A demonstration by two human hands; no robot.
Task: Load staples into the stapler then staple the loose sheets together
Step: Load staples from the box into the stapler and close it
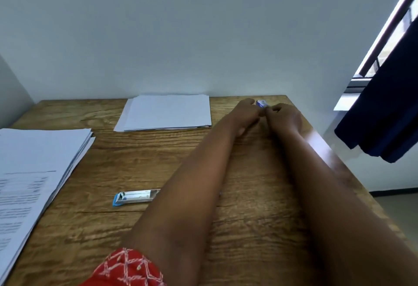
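Both arms stretch to the table's far right corner. My left hand [247, 113] and my right hand [283, 117] meet around a small blue and white staple box [262, 104], fingers curled on it; most of the box is hidden. A stapler [135, 197] with a blue base and silver channel lies open near the middle of the wooden table [113, 161], left of my left forearm. A small stack of blank sheets [166, 112] lies at the back edge. A thicker stack of printed sheets [34, 172] lies at the left.
A pale wall stands right behind the table. A dark blue cloth [384, 113] hangs by the window at the right, beyond the table's right edge. A red patterned sleeve [126, 267] shows at the bottom.
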